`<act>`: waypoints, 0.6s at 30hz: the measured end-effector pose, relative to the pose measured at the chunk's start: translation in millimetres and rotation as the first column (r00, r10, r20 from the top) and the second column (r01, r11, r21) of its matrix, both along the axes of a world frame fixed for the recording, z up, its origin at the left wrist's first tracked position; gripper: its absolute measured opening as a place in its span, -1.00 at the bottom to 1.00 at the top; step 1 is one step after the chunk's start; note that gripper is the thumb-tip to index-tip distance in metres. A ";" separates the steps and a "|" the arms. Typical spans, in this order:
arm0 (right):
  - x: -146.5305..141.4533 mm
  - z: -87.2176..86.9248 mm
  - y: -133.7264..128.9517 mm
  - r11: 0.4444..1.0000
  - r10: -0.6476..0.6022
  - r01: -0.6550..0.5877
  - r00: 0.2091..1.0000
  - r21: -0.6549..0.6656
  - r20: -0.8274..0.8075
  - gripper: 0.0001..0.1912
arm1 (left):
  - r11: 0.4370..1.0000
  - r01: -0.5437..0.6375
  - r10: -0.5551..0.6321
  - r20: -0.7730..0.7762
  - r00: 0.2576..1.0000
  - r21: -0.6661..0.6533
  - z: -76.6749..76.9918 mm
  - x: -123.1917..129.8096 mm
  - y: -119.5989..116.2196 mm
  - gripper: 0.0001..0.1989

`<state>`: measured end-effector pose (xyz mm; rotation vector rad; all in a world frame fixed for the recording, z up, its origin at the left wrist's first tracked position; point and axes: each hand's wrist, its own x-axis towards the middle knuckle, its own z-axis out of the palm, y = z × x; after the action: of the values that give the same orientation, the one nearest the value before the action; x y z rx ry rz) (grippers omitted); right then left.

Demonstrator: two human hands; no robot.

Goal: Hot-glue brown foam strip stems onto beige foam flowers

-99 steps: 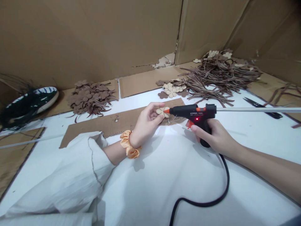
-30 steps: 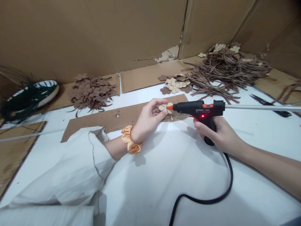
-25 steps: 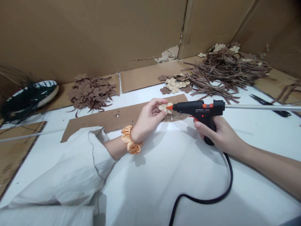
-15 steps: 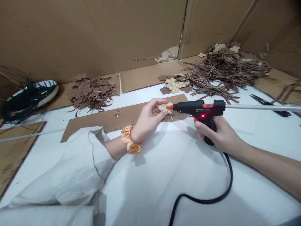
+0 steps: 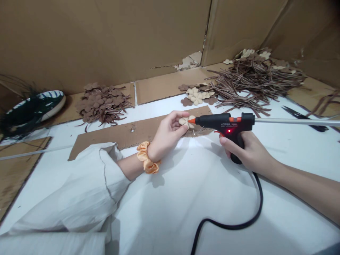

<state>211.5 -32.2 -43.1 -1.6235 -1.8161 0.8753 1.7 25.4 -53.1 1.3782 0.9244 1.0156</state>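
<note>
The left hand [image 5: 167, 136] pinched a cream felt flower [image 5: 187, 122], the right hand [image 5: 245, 150] gripped a black glue gun [image 5: 223, 121] beside it, and many brown felt strips [image 5: 252, 85] lay unused behind.

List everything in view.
Hot glue gun: one, black and orange, right hand.
Flower cutout: one, cream, left hand.
Glue stick: one, clear, in the gun.
Power cord: one, black, foreground.
Cardboard strip: one, brown, under flower.
Flower heap: one, brown, back left.
Flower cluster: one, cream and brown, back centre.
Strip heap: one, brown, back right.
Snips: one pair, black, right.
Shoe: one, dark green and white, far left.
Scrunchie: one, orange satin, left wrist.
Left hand: one, centre.
Right hand: one, right of centre.
</note>
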 end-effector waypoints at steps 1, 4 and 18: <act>0.1 0.1 0.1 1.000 0.001 -0.001 1.000 -0.002 -0.003 -0.62 | 1.000 -0.001 0.001 -0.001 1.000 -0.002 0.0 0.0 0.0 -0.76; 0.1 0.5 0.1 1.000 0.005 -0.005 1.000 -0.004 -0.001 -0.62 | 1.000 0.002 -0.002 0.005 1.000 0.001 -0.2 -0.2 0.0 -0.75; 1.1 -0.4 0.8 1.000 -0.009 0.009 1.000 -0.012 0.016 -0.60 | 1.000 -0.001 0.001 0.015 1.000 -0.003 0.3 0.5 0.7 -0.76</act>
<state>212.6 -31.4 -43.5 -1.6492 -1.8161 0.8739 2.2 26.2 -52.8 1.3664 0.9153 1.0236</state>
